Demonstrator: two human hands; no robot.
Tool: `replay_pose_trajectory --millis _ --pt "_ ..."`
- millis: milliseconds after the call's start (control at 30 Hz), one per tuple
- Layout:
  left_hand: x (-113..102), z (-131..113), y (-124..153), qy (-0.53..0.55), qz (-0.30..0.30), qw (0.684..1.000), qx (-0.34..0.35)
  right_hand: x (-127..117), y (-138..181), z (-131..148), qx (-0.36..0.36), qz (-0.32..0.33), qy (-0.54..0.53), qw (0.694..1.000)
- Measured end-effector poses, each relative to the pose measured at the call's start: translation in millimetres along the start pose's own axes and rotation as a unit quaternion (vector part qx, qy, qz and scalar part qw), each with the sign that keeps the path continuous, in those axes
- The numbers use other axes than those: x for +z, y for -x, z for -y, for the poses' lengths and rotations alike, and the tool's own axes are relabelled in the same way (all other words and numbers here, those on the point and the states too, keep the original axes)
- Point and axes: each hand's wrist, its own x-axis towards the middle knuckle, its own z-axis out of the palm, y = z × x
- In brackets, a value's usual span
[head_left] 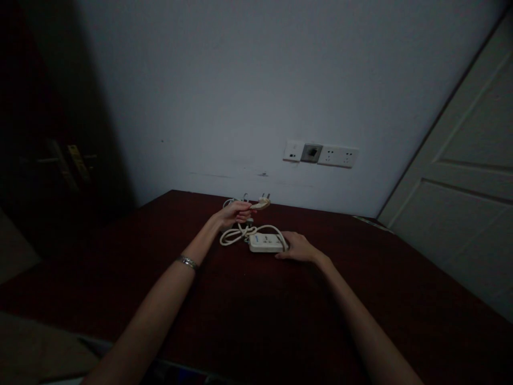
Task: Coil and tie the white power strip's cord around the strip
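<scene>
A white plug [262, 202] with its metal prongs pointing up is pinched in the fingers of my left hand [236, 212], raised above the table. My right hand [298, 247] grips the right end of a white power strip [262, 243], which lies on the table with its sockets facing up. The strip's white cord [230, 238] loops on the left and arches over to the right end, near my right fingers. Behind my left hand more cord and a second small plug-like piece [250, 221] show, partly hidden.
The dark red table [240, 310] runs back to a pale wall [224, 96]. Wall sockets [337, 156] and a grey square plate [311, 153] sit above its back edge. A white panelled door [465, 176] stands at the right, a dark door with a handle [78, 163] at the left.
</scene>
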Motion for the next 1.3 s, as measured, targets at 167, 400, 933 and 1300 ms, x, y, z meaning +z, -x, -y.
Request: replay_pose_trajectory --millis 167,400,933,1300 --pt "1.0 3.5 -7.2 0.045 -0.079 0.992 0.087 -8.3 7.6 7.3 0.028 0.006 0.115 0.993" --pt "19.8 -12.8 -12.3 0.100 -0.181 0.957 0.201 -10.4 11.1 37.3 0.051 -0.020 0.210 0.976" --pt "177.6 -16.3 2.4 0.186 -0.114 0.949 0.226 -23.5 11.3 59.8 0.213 -0.168 0.220 0.937" --pt "137.9 -30.6 -0.7 0.272 -0.143 0.932 0.189 -10.2 5.2 53.4 0.199 -0.086 0.013 0.976"
